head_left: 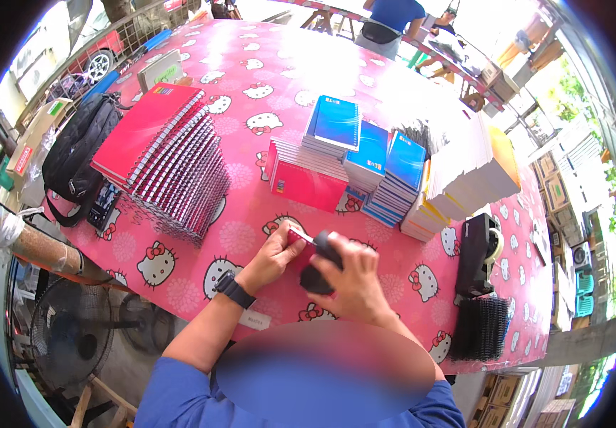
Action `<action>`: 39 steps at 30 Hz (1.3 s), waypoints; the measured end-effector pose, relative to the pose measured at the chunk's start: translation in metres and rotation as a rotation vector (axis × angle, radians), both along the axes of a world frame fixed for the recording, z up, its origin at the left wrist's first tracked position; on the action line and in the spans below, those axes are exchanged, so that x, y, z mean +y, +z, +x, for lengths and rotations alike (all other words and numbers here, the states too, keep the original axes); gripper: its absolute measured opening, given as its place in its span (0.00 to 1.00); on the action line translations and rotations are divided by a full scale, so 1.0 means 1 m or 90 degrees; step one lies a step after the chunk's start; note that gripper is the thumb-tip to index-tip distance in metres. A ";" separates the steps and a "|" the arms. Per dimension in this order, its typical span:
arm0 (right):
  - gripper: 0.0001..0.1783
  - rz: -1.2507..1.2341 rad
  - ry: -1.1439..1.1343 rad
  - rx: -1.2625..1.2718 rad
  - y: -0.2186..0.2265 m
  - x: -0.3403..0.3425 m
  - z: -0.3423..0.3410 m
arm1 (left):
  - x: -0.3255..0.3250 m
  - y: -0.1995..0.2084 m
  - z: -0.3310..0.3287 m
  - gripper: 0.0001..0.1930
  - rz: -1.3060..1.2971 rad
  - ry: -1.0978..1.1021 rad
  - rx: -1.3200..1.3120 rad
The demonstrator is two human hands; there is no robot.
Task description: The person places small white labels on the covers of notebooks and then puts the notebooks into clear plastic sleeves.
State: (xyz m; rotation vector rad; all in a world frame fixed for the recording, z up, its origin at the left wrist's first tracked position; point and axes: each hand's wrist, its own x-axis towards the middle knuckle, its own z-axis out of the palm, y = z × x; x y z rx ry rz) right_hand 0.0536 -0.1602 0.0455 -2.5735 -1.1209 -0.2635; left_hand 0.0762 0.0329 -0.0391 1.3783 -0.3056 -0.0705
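Over the near middle of the pink cat-patterned table (179, 292), both my hands work close together. My left hand (273, 255), with a dark watch on its wrist, pinches a small red piece (294, 237) with a pale edge. Curled around a black rounded object (315, 281) is my right hand (359, 279); its fingers cover much of it, and its kind cannot be made out. The black object touches or nearly touches the red piece. A small white label (255, 319) lies beside my left forearm.
A tall stack of red spiral notebooks (144, 132) stands left, beside a black bag (79, 153). Ahead are blue notebooks (334, 123), a red notebook stack (309, 184) and paper stacks (468, 171). Right sit a black tape dispenser (473, 260) and black binding coils (480, 328). People are farther back.
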 end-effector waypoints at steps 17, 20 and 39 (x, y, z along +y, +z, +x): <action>0.29 0.378 -0.037 0.458 0.014 -0.031 0.023 | 0.017 0.005 -0.005 0.14 -0.033 -0.091 0.047; 0.27 0.395 0.030 0.489 -0.007 -0.022 0.010 | 0.012 0.005 -0.005 0.13 -0.048 -0.090 0.036; 0.16 0.514 -0.022 0.611 -0.009 -0.006 0.042 | 0.015 -0.012 -0.002 0.15 0.023 -0.076 -0.025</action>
